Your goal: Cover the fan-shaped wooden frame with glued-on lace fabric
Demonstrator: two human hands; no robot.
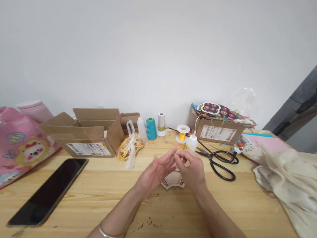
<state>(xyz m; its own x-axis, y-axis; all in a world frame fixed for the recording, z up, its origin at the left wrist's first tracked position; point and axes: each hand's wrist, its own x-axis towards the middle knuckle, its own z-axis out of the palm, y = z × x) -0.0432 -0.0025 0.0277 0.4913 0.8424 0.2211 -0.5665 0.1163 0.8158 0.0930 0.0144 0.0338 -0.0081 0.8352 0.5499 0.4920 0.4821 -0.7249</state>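
My left hand (155, 175) is held palm up over the table, its fingers stretched out and a silver bangle on the wrist. Thumb and forefinger of my right hand (191, 171) are pinched together at the left fingertips; whatever lies between them is too small to make out. Below both hands, a pale wooden cut-out piece (173, 179) with a lattice edge lies on the table, partly covered by them. Black-handled scissors (219, 161) rest to the right of my right hand. Just behind it stand a white squeeze bottle (191, 142) and a spool of yellow thread (182, 135).
An open cardboard box (88, 134), a bag of yellow cord (130, 147) and a teal thread cone (151, 129) stand at the back left. A phone (50, 190) lies by a pink bag (8, 151). To the right are a filled box (217, 130) and cream cloth (297, 180). Dark scraps dot the wooden table (104, 189).
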